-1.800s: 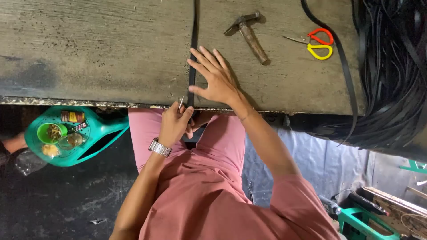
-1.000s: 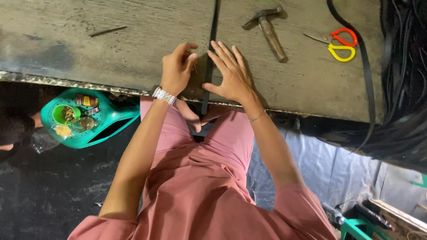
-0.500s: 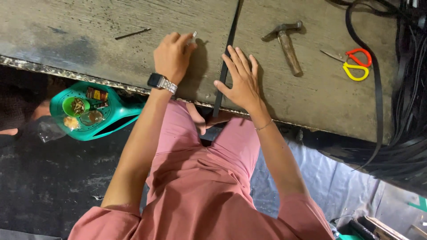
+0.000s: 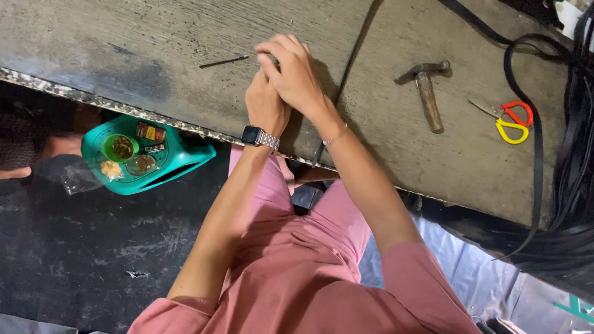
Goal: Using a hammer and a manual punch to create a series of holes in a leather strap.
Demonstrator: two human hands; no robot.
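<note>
Strap (image 4: pixel 349 68) lies beside 2 stacked hands; right hand (image 4: pixel 297 77) covers left hand (image 4: pixel 266 105), grip hidden, pressing step.

Right hand (image 4: pixel 297 77) covering left hand's (image 4: pixel 266 105) grip; contents unseen. Black strap (image 4: pixel 356 49) running off frame at 12 o'clock. Tray (image 4: pixel 176 164) items too small to identify.

Soft, even daylight, faint shadows beside the hands, sharp focus, dim floor.
</note>
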